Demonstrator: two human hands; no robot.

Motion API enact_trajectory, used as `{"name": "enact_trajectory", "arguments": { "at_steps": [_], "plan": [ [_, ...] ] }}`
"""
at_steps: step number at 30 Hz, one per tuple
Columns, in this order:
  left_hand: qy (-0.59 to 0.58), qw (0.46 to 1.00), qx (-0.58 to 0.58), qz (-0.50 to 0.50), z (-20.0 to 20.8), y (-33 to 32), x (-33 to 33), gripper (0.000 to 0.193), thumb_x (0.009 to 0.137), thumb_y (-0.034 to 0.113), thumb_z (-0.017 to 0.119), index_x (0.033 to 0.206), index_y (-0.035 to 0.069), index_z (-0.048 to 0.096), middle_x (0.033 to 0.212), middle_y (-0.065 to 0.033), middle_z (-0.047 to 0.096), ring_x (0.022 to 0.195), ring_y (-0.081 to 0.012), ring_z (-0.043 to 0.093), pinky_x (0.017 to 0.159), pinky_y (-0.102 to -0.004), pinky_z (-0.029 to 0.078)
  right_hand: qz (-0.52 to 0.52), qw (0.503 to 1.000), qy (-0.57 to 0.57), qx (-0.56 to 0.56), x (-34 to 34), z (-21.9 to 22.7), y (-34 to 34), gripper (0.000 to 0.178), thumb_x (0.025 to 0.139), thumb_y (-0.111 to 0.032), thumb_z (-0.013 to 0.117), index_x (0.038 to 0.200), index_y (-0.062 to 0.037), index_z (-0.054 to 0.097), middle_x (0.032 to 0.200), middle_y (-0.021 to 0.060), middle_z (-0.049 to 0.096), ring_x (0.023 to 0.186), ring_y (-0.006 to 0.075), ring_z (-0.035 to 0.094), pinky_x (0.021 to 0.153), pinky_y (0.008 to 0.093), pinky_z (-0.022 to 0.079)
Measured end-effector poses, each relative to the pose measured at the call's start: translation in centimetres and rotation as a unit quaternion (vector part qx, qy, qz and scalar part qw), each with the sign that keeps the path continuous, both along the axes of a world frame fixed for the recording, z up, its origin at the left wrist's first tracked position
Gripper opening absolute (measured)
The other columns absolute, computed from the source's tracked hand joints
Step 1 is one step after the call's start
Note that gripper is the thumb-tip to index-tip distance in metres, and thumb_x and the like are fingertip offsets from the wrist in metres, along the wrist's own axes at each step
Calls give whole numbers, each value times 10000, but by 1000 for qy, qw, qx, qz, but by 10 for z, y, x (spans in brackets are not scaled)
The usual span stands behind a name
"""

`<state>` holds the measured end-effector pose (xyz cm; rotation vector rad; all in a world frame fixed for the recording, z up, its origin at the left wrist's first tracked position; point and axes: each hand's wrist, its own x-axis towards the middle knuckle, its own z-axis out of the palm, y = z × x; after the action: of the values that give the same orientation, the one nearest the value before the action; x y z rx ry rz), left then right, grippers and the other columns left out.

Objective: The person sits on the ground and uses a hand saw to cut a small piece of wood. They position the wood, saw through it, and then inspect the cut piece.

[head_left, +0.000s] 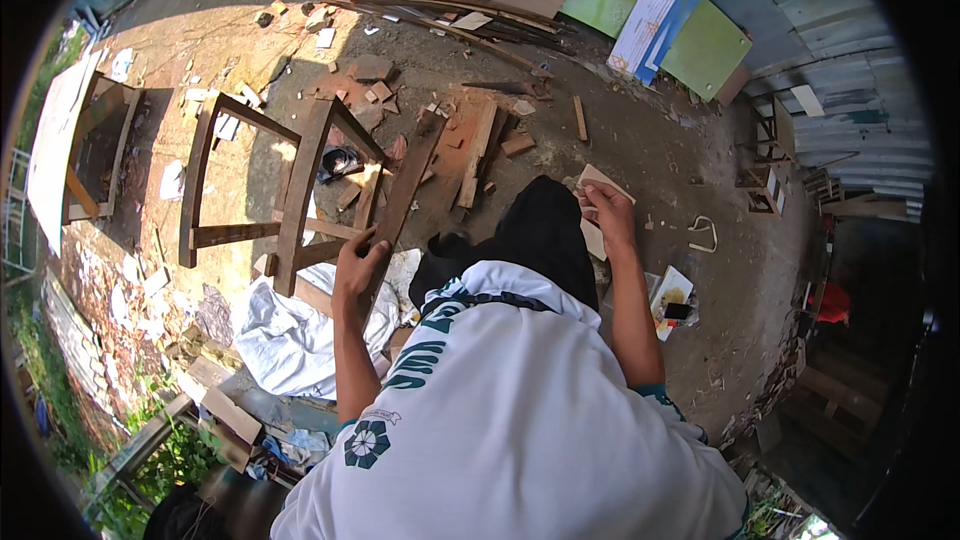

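A wooden chair frame [303, 180], bare of seat, stands to the left. Beside it slants a long dark wooden board [407, 190]; whether the board is joined to the frame I cannot tell. My left hand [357, 272] is closed around the lower part of this board, thumb and fingers at its edges. Out to the right, past my knee, my right hand [608, 215] pinches a thin tan sheet [607, 183], stiff-looking and flat. Another pale flat piece [593, 239] shows just below that hand, partly hidden by it.
Loose wood strips [478, 155] and scraps lie ahead. A white cloth [285, 340] is spread near the frame's foot. On the right are a phone [678, 311] and a bent pale loop [703, 234]. Long planks [440, 15] and green panels [705, 50] line the back.
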<state>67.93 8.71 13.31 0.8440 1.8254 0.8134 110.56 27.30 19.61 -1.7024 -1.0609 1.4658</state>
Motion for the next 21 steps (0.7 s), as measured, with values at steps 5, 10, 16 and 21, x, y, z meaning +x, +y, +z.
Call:
{"name": "enact_trajectory", "arguments": {
  "at_steps": [5, 10, 16, 21],
  "plan": [
    [-136, 989, -24, 54, -60, -7, 21, 626, 903, 466, 635, 1268, -43, 646, 1179, -178, 698, 1046, -234, 655, 993, -324, 450, 140, 990, 0, 4, -49, 5, 102, 230, 974, -193, 673, 1115, -16, 714, 957, 46, 733, 833, 106, 664, 672, 253, 526],
    [-343, 906, -98, 226, -31, 36, 72, 573, 978, 485, 510, 1266, 10, 650, 1153, -117, 699, 954, -194, 645, 946, -312, 456, 314, 949, -28, -8, -97, -23, 195, 230, 973, -213, 675, 1107, -28, 706, 921, 35, 728, 820, 112, 672, 656, 255, 519],
    [-432, 870, -7, 237, -44, 121, 141, 859, 957, 721, 434, 1254, -66, 609, 1045, -232, 730, 951, -344, 731, 872, -419, 579, 483, 868, -115, -36, -73, -110, 312, 220, 991, -222, 652, 1095, -31, 681, 882, 43, 721, 790, 113, 664, 652, 275, 506],
    [-437, 869, -33, 232, -97, 190, 181, 852, 913, 719, 532, 1230, -67, 614, 979, -240, 734, 839, -331, 740, 769, -435, 601, 518, 838, -129, -112, -16, -186, 401, 183, 995, -200, 646, 1072, -38, 678, 895, 41, 720, 779, 114, 657, 661, 274, 516]
  ]
}}
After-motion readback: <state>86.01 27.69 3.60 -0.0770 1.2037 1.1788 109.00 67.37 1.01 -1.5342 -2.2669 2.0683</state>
